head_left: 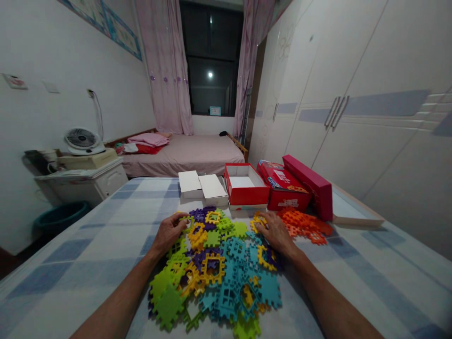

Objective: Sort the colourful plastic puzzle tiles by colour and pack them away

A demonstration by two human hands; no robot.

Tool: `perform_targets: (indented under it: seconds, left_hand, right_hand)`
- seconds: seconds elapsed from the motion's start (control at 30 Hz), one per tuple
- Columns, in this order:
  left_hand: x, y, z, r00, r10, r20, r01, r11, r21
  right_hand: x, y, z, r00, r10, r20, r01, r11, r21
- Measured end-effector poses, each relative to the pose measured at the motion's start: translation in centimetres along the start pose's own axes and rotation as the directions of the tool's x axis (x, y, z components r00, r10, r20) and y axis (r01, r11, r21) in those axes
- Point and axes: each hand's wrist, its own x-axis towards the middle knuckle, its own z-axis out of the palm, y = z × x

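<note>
A heap of plastic interlocking building pieces with notched edges lies on the bed between my forearms. It mixes lime green pieces [168,303], turquoise pieces [231,270], purple pieces and yellow frame pieces [213,268]. At the far left edge of the heap rests my left hand [171,231], its fingers bent and apart, touching the outer pieces. Opposite it, my right hand [277,230] lies against the far right edge, fingertips apart beside a yellow piece [257,219]. Orange pieces [303,225] form a separate pile just right of my right hand. The undersides of both hands are hidden.
Behind the heap stand white box parts [213,186], an open red box [247,194], a closed red printed box [286,186] and a leaning crimson lid [310,188]. A shallow tray [356,209] is at right. Checked cloth [88,245] covers the bed.
</note>
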Motion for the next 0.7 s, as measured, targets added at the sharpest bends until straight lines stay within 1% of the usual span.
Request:
perform_targets:
  seconds: [0.17,0.27,0.43,0.57,0.63,0.7]
  left_hand:
    - [0.0,0.0,-0.1,1.0,0.007,0.001,-0.007,1.0,0.009]
    - [0.0,0.2,-0.1,1.0,-0.002,0.002,0.002,1.0,0.01]
    - [-0.1,0.4,-0.1,1.0,-0.01,0.012,0.009,1.0,0.025]
    - [-0.2,0.5,-0.1,0.999,-0.028,0.018,0.028,0.999,0.026]
    - [-0.2,0.6,-0.1,0.999,-0.033,0.017,0.033,0.999,0.02]
    - [-0.2,0.6,-0.1,1.0,-0.029,0.008,0.029,0.999,0.014]
  right_hand:
    - [0.2,0.0,0.6,0.995,0.083,0.057,-0.082,0.997,-0.007]
    - [0.3,0.0,0.6,0.995,0.066,0.077,-0.067,0.998,0.004]
    - [0.3,0.0,0.5,0.996,0.076,0.05,-0.076,0.997,-0.008]
    - [0.2,-0.7,0.2,0.995,0.097,0.001,-0.096,0.993,0.07]
    - [0.2,-1.0,0.1,0.997,0.078,-0.024,-0.074,0.989,0.124]
    - [0.1,-1.2,0.1,0.998,0.026,-0.059,-0.016,0.985,0.171]
